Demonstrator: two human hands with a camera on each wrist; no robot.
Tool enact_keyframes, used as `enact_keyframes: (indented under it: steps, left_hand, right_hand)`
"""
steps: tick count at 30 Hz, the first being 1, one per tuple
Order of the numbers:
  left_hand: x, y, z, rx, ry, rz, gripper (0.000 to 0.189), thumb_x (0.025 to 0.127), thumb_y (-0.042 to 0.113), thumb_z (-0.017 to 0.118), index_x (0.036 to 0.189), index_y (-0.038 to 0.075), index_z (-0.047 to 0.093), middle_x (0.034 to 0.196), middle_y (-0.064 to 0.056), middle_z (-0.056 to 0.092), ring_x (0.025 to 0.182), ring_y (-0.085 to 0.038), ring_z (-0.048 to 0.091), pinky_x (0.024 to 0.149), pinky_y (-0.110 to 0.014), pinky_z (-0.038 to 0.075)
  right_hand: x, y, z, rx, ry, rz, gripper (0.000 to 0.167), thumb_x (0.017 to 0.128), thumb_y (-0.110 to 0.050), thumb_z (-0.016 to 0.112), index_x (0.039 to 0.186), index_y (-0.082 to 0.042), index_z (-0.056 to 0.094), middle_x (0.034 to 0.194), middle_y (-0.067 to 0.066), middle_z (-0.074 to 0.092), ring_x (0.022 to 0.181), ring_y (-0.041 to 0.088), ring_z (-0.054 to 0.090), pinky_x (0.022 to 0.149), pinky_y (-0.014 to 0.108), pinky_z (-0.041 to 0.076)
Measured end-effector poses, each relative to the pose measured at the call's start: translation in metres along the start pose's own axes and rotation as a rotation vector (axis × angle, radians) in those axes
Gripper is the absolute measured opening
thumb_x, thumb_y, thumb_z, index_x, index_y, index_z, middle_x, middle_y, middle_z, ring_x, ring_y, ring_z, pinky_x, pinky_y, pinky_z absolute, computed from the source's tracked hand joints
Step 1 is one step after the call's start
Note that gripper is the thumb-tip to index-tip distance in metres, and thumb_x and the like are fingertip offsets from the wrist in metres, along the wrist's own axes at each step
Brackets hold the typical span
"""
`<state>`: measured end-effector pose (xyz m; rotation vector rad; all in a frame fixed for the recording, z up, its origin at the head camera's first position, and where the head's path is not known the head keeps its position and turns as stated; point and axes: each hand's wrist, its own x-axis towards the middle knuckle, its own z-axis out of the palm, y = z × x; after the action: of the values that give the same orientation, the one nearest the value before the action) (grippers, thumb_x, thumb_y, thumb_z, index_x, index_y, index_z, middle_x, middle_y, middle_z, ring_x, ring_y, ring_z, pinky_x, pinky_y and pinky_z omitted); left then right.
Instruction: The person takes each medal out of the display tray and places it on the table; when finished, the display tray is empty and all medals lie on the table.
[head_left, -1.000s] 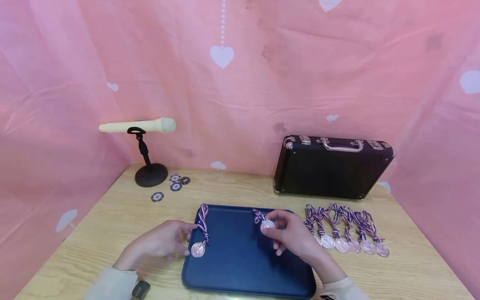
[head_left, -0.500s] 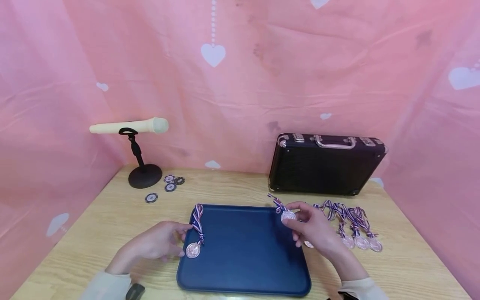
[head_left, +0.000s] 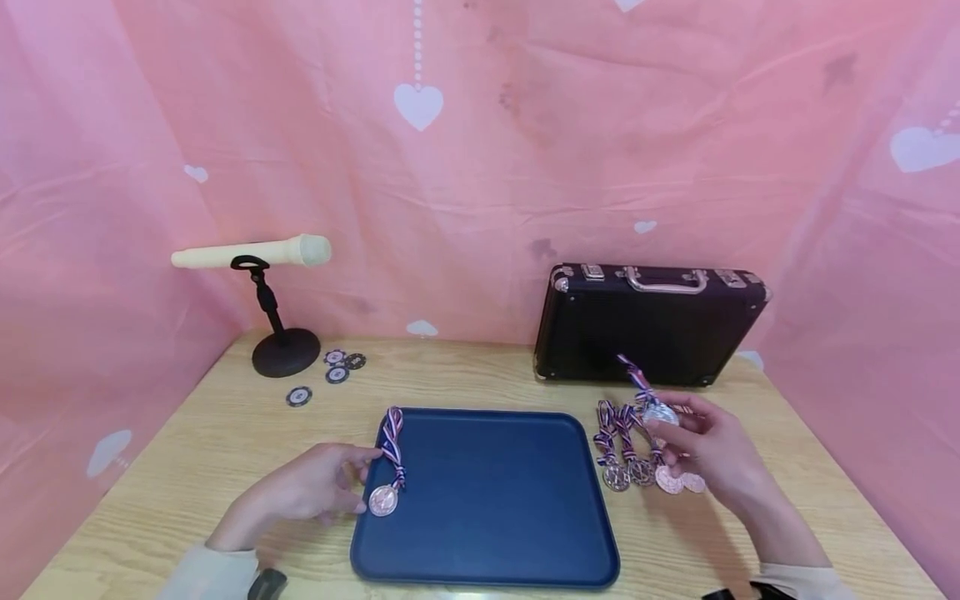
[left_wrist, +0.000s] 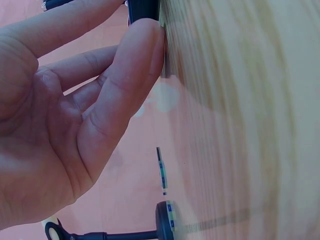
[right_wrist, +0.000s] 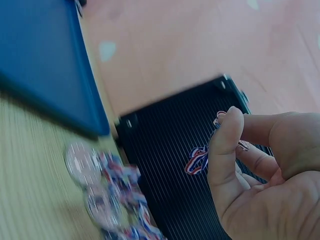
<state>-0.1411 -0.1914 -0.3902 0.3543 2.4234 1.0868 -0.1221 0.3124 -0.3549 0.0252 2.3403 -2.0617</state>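
My right hand (head_left: 712, 446) pinches a silver medal (head_left: 660, 414) by its disc, thumb in front. Its striped ribbon (head_left: 637, 375) sticks up and to the left, in front of the briefcase. Under and left of this hand, a row of medals (head_left: 617, 477) lies on the table with ribbons pointing away; the hand covers part of the row. My left hand (head_left: 318, 482) stays at the left rim of the blue tray (head_left: 487, 575), its fingers relaxed and fingertips right at the edge. Inside that rim lies one medal (head_left: 383, 501), its ribbon running toward the far corner.
A black briefcase (head_left: 645, 325) stands at the back right. At the back left a white microphone (head_left: 255, 252) rests on a black stand (head_left: 285, 352), with several poker chips (head_left: 298, 397) beside it. A pink cloth (head_left: 480, 208) hangs behind the wooden table (head_left: 442, 371).
My right hand has carried the pinched medal from above the tray rightward, over the row of medals. The left hand has held its place at the tray's rim. The head view has shifted slightly.
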Motion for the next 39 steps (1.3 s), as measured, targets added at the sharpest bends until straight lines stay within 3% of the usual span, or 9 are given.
enact_keyframes:
  steps: [7, 13, 24, 30, 39]
  left_hand:
    - [0.0, 0.002, 0.002, 0.002, 0.016, -0.044, 0.069, 0.083, -0.002, 0.085, 0.147, 0.007, 0.061, 0.104, -0.006, 0.059, 0.054, -0.019, 0.056, 0.051, -0.033, 0.055]
    - [-0.001, 0.002, 0.002, 0.001, 0.016, -0.033, 0.07, 0.082, -0.002, 0.086, 0.147, 0.006, 0.061, 0.105, -0.005, 0.059, 0.054, -0.019, 0.056, 0.05, -0.033, 0.056]
    - [-0.001, 0.001, 0.002, -0.005, 0.012, -0.047, 0.07, 0.083, -0.001, 0.085, 0.148, 0.007, 0.061, 0.106, -0.006, 0.06, 0.053, -0.019, 0.055, 0.051, -0.032, 0.055]
    - [-0.001, 0.002, 0.003, -0.003, 0.011, -0.059, 0.069, 0.083, -0.001, 0.085, 0.148, 0.008, 0.061, 0.105, -0.006, 0.06, 0.052, -0.018, 0.054, 0.05, -0.03, 0.054]
    - [0.001, 0.0, 0.002, -0.01, 0.006, -0.062, 0.071, 0.083, -0.001, 0.085, 0.149, 0.008, 0.06, 0.106, -0.006, 0.06, 0.058, -0.021, 0.058, 0.052, -0.033, 0.056]
  right_hand:
    - [-0.011, 0.013, -0.055, 0.097, 0.007, -0.009, 0.04, 0.103, 0.004, 0.061, 0.119, -0.032, 0.071, 0.074, -0.006, 0.066, 0.059, 0.008, 0.059, 0.05, 0.022, 0.052]
    - [-0.02, 0.031, -0.097, 0.1, -0.023, 0.023, 0.043, 0.106, 0.004, 0.054, 0.116, -0.033, 0.072, 0.081, -0.007, 0.071, 0.061, 0.006, 0.061, 0.054, 0.024, 0.056]
    - [-0.026, 0.049, -0.133, 0.066, 0.013, 0.117, 0.04, 0.108, -0.002, 0.056, 0.112, -0.04, 0.07, 0.08, -0.008, 0.069, 0.061, 0.005, 0.061, 0.054, 0.021, 0.056]
    - [-0.028, 0.064, -0.147, -0.04, 0.036, 0.128, 0.042, 0.108, -0.004, 0.056, 0.11, -0.044, 0.067, 0.076, -0.007, 0.067, 0.059, 0.004, 0.059, 0.05, 0.019, 0.051]
    - [-0.028, 0.078, -0.152, -0.402, 0.065, 0.225, 0.05, 0.106, -0.015, 0.063, 0.096, -0.064, 0.059, 0.067, -0.004, 0.062, 0.057, 0.005, 0.057, 0.05, 0.024, 0.053]
